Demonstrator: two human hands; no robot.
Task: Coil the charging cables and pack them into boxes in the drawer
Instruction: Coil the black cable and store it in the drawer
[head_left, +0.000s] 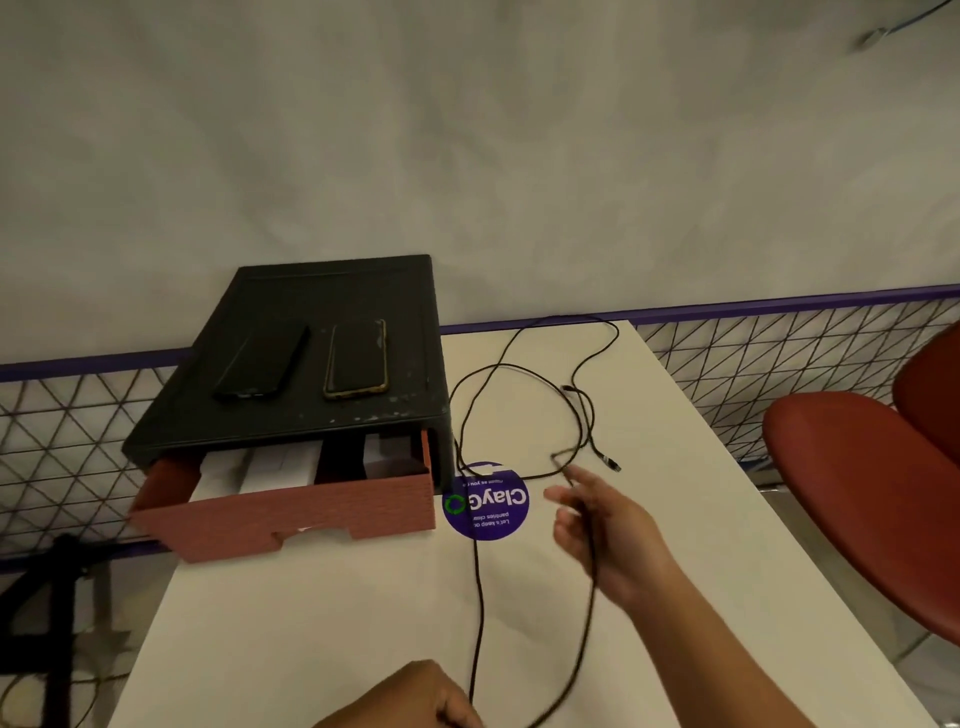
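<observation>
A long black charging cable (519, 374) sprawls in loose loops over the white table (311, 623), right of a black drawer unit (311, 332). Its red drawer (291, 514) is pulled open, with white boxes (270, 467) inside. My left hand (410, 699), at the bottom edge, grips the cable where two strands meet. My right hand (602, 525) is stretched forward over the table with the fingers spread; a cable strand runs across its palm, lifted off the table.
Two dark phones (358, 358) lie on top of the drawer unit. A round purple sticker (488, 501) is on the table beside the drawer. A red chair (862, 499) stands to the right. A wire mesh fence and grey wall run behind the table.
</observation>
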